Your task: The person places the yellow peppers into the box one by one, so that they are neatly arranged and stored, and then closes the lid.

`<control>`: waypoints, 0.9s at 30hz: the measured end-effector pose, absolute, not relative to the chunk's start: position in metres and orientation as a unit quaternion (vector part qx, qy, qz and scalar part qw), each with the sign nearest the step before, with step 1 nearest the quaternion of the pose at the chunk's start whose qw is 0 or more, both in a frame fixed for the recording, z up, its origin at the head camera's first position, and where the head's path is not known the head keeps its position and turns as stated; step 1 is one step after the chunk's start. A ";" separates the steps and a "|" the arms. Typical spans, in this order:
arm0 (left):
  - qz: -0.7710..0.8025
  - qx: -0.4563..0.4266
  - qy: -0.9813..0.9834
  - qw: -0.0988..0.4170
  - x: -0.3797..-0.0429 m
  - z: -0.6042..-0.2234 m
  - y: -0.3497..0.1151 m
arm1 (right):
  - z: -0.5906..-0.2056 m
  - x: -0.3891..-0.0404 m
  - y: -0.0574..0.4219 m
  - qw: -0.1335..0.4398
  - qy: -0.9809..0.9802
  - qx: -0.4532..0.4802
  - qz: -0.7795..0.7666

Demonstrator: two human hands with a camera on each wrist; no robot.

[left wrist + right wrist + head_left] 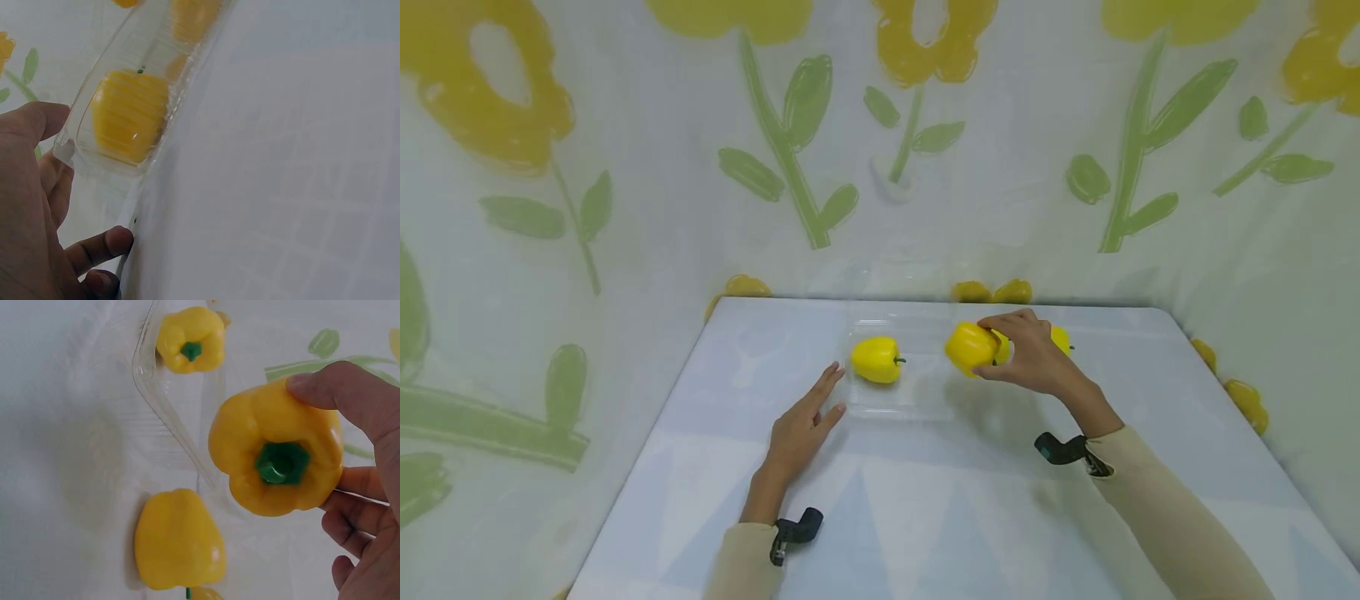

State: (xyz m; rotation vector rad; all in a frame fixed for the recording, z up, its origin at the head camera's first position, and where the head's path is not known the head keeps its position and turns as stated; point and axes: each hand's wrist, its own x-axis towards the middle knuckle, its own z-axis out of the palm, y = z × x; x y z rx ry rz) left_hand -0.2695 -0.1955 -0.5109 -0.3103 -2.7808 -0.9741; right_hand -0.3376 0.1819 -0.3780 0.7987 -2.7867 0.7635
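Note:
My right hand pinches a yellow bell pepper with a green stem between thumb and fingers. That pepper is held up near the right end of a clear plastic tray. Inside the tray, toward its left end, lies another yellow bell pepper, its stem pointing right. With fingers extended, my left hand touches the tray's left end; the left wrist view has its thumb at the tray's corner. Another bell pepper rests on the table outside the tray, with part of one more behind it.
The peppers and tray stand toward the back of a pale table with faint blue triangles. A white curtain printed with yellow flowers hangs behind it. Dark wrist-worn cameras sit at both wrists.

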 end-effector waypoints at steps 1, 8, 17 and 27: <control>-0.328 -0.106 -0.934 0.088 -0.270 -0.510 -0.196 | -0.377 -0.339 0.180 0.072 -0.927 0.269 0.253; -0.331 -0.103 -0.935 0.079 -0.269 -0.510 -0.195 | -0.376 -0.347 0.168 0.056 -0.921 0.290 0.255; -0.332 -0.102 -0.935 0.078 -0.270 -0.508 -0.197 | -0.375 -0.356 0.154 0.028 -0.921 0.307 0.238; -0.334 -0.100 -0.934 0.073 -0.269 -0.508 -0.196 | -0.382 -0.364 0.147 0.014 -0.915 0.332 0.230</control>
